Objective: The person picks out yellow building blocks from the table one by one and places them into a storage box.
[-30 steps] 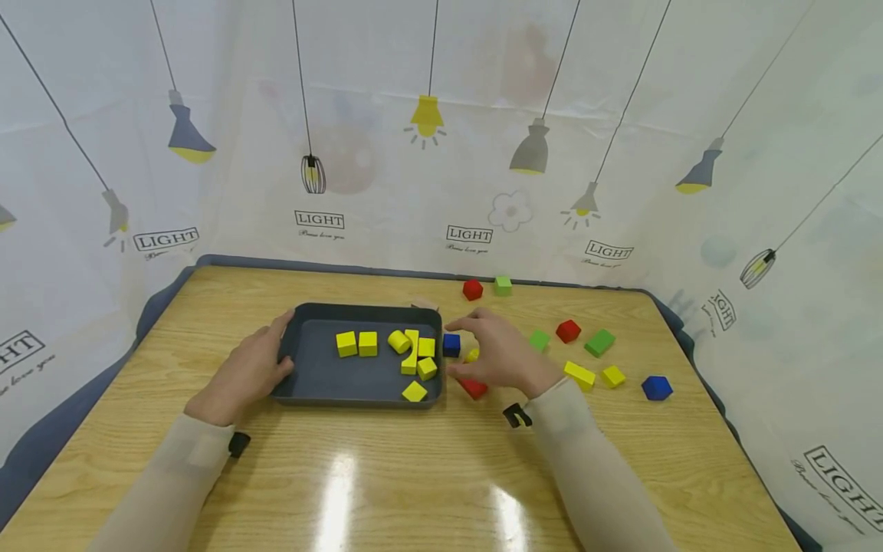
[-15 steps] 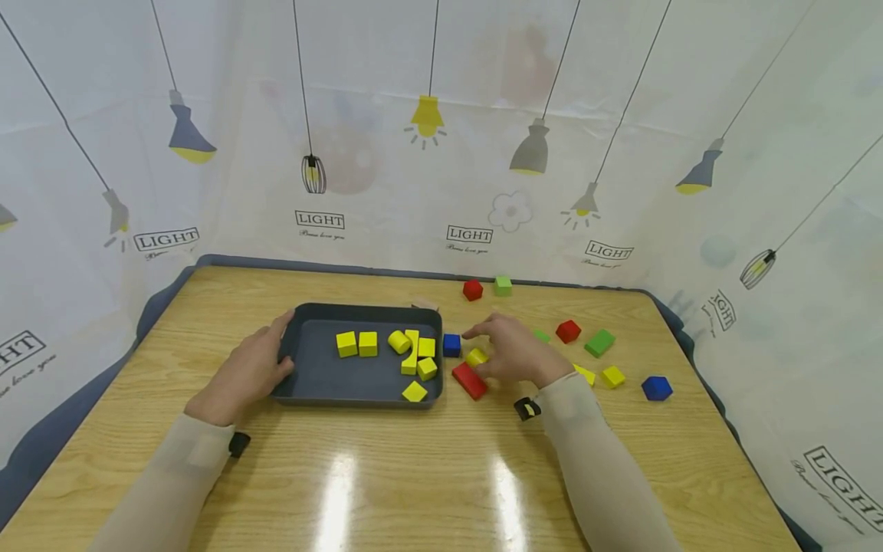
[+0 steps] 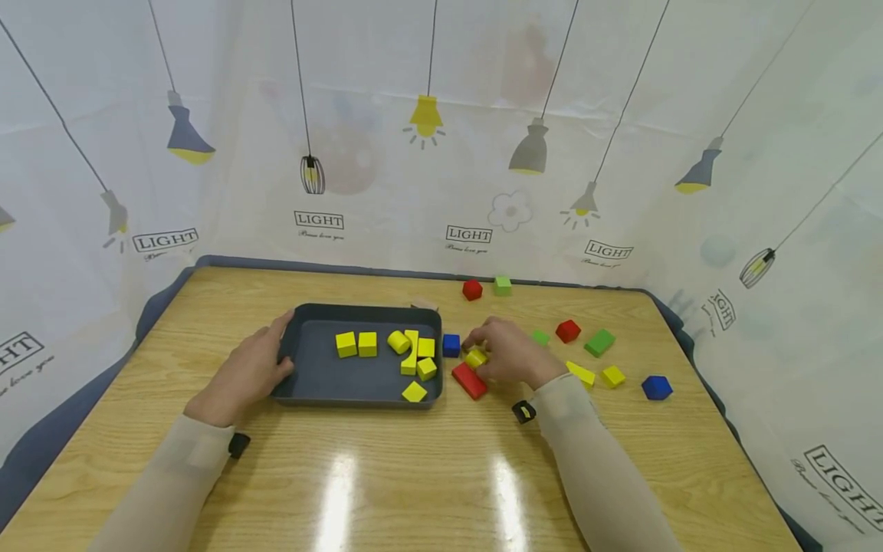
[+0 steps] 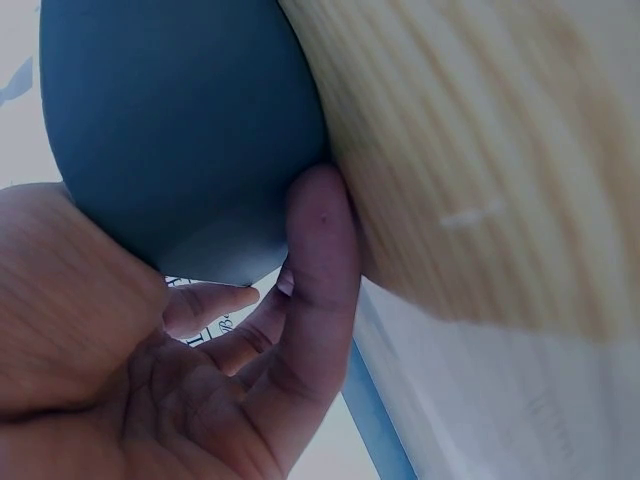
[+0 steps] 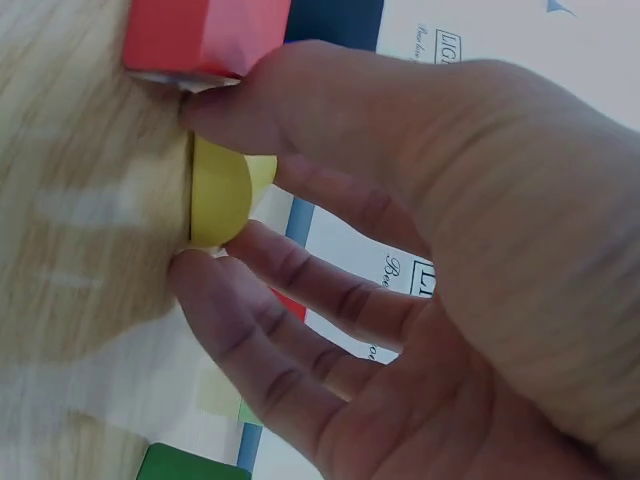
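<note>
In the head view a dark grey tray (image 3: 310, 383) with several yellow blocks (image 3: 368, 344) in it stands on the table. My left hand (image 3: 243, 369) holds its left end, thumb and fingers about the wall; the left wrist view shows the fingers (image 4: 325, 240) against the tray (image 4: 180, 130). Right of the tray, my right hand (image 3: 507, 351) has thumb and fingers about a small yellow block (image 3: 476, 357) with a rounded side, low at the tabletop. The right wrist view shows this yellow block (image 5: 220, 195) between thumb and fingertips. A red rectangular block (image 3: 470, 381) lies beside the thumb.
A blue cube (image 3: 451, 346) sits by the tray's right wall. Farther right lie green blocks (image 3: 600, 343), a red block (image 3: 569, 331), yellow blocks (image 3: 612, 376) and a blue block (image 3: 657, 388). Another red block (image 3: 472, 290) and a light green cube (image 3: 503, 286) are near the back edge.
My right hand has drawn back rightward from the blue cube and tray wall, then closed its fingers about the yellow block. The left hand and the tray have stayed put.
</note>
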### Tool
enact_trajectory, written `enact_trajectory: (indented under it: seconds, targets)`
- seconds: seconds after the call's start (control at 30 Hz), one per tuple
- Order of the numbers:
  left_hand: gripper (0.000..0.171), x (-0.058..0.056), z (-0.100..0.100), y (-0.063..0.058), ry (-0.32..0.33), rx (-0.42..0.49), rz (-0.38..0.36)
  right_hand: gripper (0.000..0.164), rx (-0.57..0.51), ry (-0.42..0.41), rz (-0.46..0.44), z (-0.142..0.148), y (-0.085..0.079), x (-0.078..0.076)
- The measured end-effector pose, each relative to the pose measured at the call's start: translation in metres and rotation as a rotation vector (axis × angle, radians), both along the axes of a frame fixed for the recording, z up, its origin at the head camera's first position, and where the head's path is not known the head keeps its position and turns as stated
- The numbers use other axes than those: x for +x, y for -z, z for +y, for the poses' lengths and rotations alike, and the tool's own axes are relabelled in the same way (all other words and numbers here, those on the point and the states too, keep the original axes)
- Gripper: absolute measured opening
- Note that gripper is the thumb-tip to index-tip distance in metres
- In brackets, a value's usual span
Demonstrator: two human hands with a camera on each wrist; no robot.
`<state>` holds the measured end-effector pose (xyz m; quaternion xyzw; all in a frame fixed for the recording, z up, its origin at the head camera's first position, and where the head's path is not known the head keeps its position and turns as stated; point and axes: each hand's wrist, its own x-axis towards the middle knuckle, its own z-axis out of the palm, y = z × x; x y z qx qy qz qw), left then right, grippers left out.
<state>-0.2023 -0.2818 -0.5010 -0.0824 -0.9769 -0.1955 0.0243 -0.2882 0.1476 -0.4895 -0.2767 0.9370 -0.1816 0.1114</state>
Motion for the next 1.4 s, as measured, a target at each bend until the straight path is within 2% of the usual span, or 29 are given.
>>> enact_trajectory:
  seconds: [0.17,0.5,0.8,1.17,1.4]
  targets:
    - [0.082,-0.0007,-0.0002,0.0002,-0.007,-0.001,-0.008,0.03,0.01,-0.013,0.013,-0.0027,0.0001,-0.0002]
    - [0.083,-0.0005,-0.0013,0.002,0.003,-0.001,-0.006,0.019,0.026,0.037,0.004,-0.0064,0.0003,0.0009]
    - [0.084,-0.0005,-0.0027,0.0051,-0.004,-0.005,-0.015,0.019,0.019,0.048,0.027,-0.0063,0.0005,0.0003]
    - [0.084,-0.0006,-0.0009,0.0027,-0.02,0.0,-0.022,0.02,0.018,0.053,0.031,-0.0045,0.0012,-0.0041]
    - [0.084,-0.0001,-0.0016,0.0019,-0.008,0.007,-0.013,0.019,0.003,0.056,0.045,-0.0056,-0.0026,-0.0035]
